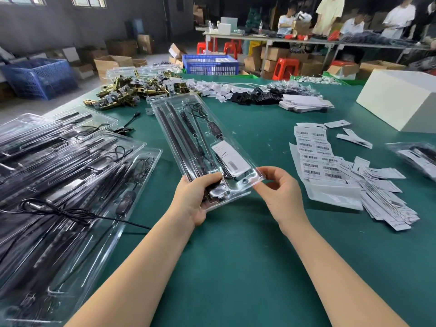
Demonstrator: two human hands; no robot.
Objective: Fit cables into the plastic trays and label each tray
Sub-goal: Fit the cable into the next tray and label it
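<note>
Starting at the table's left edge, filled trays point(70, 166) lie stacked with a loose cable point(59, 212) over them. Your left hand point(197, 199) is clenched on the near end of the clear plastic tray point(200, 138), raised over the green table point(236, 267) middle; your right hand point(280, 192) pinches its near right corner. It looks light, thin and springy, so hold the rim, not the cable bays. Barcode labels point(316, 156) wait toward the right edge.
</note>
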